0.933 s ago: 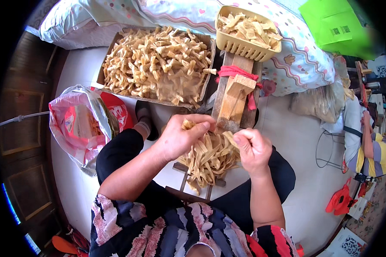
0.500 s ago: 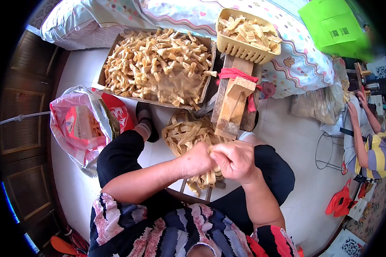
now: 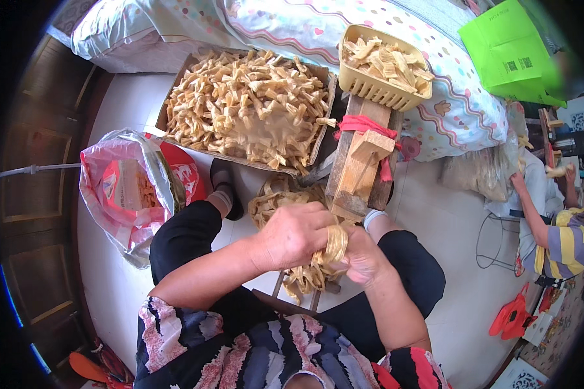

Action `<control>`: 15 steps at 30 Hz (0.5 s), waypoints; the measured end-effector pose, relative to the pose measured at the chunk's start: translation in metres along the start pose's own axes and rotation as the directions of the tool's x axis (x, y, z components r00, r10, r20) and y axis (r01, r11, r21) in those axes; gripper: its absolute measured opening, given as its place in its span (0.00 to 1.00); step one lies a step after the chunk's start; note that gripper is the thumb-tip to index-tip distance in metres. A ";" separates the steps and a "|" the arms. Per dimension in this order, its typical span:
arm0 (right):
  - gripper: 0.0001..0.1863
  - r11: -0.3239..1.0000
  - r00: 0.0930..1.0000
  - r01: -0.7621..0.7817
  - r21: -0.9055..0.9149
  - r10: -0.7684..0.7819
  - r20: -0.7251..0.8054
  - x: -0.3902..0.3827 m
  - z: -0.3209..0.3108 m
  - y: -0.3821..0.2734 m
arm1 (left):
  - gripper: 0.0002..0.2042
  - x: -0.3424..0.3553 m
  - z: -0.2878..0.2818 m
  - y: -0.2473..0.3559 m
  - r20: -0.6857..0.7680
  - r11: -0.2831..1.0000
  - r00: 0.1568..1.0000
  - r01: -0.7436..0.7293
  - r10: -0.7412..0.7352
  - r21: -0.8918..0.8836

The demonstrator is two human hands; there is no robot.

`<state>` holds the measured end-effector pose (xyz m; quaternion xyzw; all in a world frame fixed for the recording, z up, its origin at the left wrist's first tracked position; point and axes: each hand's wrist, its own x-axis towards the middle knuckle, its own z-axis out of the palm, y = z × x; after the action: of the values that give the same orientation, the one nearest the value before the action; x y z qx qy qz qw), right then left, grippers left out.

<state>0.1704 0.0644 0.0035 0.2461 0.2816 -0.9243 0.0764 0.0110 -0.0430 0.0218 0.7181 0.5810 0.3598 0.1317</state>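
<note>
My left hand (image 3: 298, 235) and my right hand (image 3: 362, 254) meet above my lap, both closed on a tan, folded strip (image 3: 335, 244). A loop of it stands out between them. Its kind is uncertain; it is flat, glossy and yellowish. Below and beyond my hands lies a heap of similar long strips (image 3: 276, 198), partly hidden by the hands and the wooden stand. Ahead, a cardboard box (image 3: 324, 133) is piled high with short knotted pieces (image 3: 246, 107) of the same colour.
A wooden stand (image 3: 360, 170) wrapped in red cloth (image 3: 359, 124) bears a cream basket (image 3: 379, 84) of flat pieces. An open pink-and-silver bag (image 3: 104, 159) stands left. Beyond is a patterned bed cover (image 3: 285, 26). At right, another person's arm (image 3: 532, 207) reaches out near a wire stool frame (image 3: 493, 240).
My fingers have shifted around the strip, and a folded loop now shows between my hands. The view has tilted slightly. The other person's hands have moved.
</note>
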 end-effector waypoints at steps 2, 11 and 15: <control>0.11 0.997 0.998 -0.057 0.045 0.056 0.030 0.000 0.001 0.006 | 0.13 -0.002 0.005 0.001 -0.127 0.994 0.986 -0.106 0.107 0.011; 0.09 0.999 0.999 0.017 0.047 -0.015 -0.034 0.006 0.000 0.021 | 0.17 -0.011 0.010 -0.006 -0.138 0.985 0.976 -0.159 0.166 0.064; 0.09 0.890 0.844 0.400 -0.220 -0.451 -0.291 0.001 0.007 0.009 | 0.17 -0.003 0.010 0.000 -0.344 0.999 0.939 0.008 0.007 0.042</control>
<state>0.1696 0.0533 0.0039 0.3240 0.4071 -0.8386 -0.1615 0.0177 -0.0435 0.0133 0.6467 0.6027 0.4672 0.0129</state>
